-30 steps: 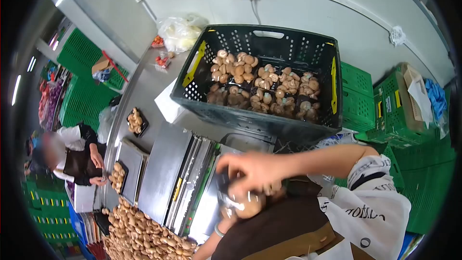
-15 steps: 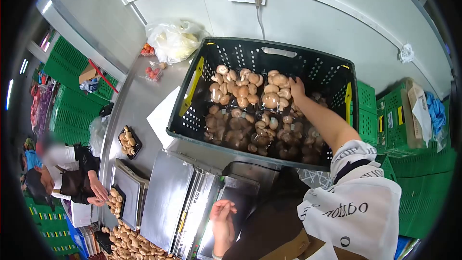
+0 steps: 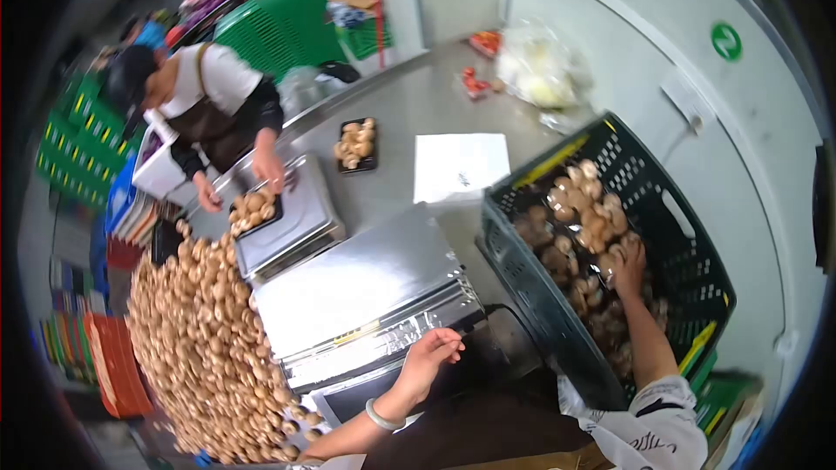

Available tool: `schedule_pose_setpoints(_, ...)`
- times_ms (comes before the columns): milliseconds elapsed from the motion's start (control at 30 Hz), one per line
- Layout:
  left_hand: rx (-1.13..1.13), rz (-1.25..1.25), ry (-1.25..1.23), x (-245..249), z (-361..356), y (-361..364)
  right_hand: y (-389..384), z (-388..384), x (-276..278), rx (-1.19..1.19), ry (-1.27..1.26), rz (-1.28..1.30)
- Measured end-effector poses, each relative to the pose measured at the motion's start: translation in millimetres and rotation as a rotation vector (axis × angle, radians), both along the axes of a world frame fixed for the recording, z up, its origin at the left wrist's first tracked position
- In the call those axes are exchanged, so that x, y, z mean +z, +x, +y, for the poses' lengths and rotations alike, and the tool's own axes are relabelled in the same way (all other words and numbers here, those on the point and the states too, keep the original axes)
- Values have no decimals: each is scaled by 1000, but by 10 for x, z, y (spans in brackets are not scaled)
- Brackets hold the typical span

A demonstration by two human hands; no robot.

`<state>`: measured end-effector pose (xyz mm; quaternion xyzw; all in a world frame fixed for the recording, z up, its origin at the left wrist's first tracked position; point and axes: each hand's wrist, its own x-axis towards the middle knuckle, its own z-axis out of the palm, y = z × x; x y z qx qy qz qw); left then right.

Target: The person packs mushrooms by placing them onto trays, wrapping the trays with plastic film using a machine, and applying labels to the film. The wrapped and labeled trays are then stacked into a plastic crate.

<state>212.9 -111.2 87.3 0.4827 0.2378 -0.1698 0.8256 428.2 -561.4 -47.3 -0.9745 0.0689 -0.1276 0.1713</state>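
My right hand (image 3: 627, 265) reaches into a dark green perforated crate (image 3: 549, 322), its fingers bent over a wrapped pack of mushrooms (image 3: 607, 263) in the upper layer. More packs lie in that layer beside it, and shinier wrapped packs (image 3: 559, 254) sit beneath. My fingertips are partly hidden among the mushrooms. My left hand (image 3: 431, 359), with a pale bracelet on the wrist, hovers over the near edge of a metal film-wrapping machine (image 3: 357, 283). Its fingers are loosely bent and hold nothing.
A co-worker (image 3: 209, 104) handles a tray of mushrooms (image 3: 252, 211) on a scale (image 3: 300, 235). A large pile of loose mushrooms (image 3: 205, 339) spreads at left. Another tray (image 3: 356, 144), white paper (image 3: 461, 167) and a plastic bag (image 3: 542, 65) lie on the steel counter.
The view has swung left, so the crate now appears at the right and more of the mushroom pile shows. My right hand stays in the crate, at the upper packs. My left hand stays free.
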Motion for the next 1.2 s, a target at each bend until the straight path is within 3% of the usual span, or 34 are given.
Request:
schedule_pose_setpoints(67,-40,-67,-2,-30,143,-6,132,-116,46,-42,-56,185)
schedule_pose_setpoints(167,-114,-109,43,52,603,40,204,-18,598,94,-279,277)
schedule_pose_setpoints(233,-59,-196,208,161,1094,84,420,306,1107,243,-99,-7)
schedule_pose_setpoints(333,283,-229,401,163,1899,116,533,1319,1886,274,319,-168)
schedule_pose_setpoints(433,722,-300,636,24,2666,116,433,2527,2412,628,438,-17)
schedule_pose_setpoints(567,960,-264,893,-331,3559,154,405,4003,2191,1206,437,283)
schedule_pose_setpoints(667,990,-443,1139,-229,3780,207,304,4988,1943,1390,340,218)
schedule_pose_setpoints(767,751,-452,1632,320,3548,155,80,5776,1918,1478,376,9)
schedule_pose_setpoints(800,683,-544,1728,240,3606,154,35,6010,1885,1505,395,-28)
schedule_pose_setpoints(900,403,-478,1806,-60,3588,104,-179,6532,1517,1570,461,17)
schedule_pose_setpoints(967,254,-368,1946,-297,3517,54,-413,6686,1218,1608,248,-172)
schedule_pose_setpoints(1000,230,-388,1955,-453,3514,19,-538,6674,1122,1585,193,-128)
schedule_pose_setpoints(1033,319,-427,1765,-505,3454,-6,-645,6636,1054,1559,138,-84)
schedule_pose_setpoints(1200,329,-522,1533,-380,2942,-91,-961,6025,906,1405,148,-47)
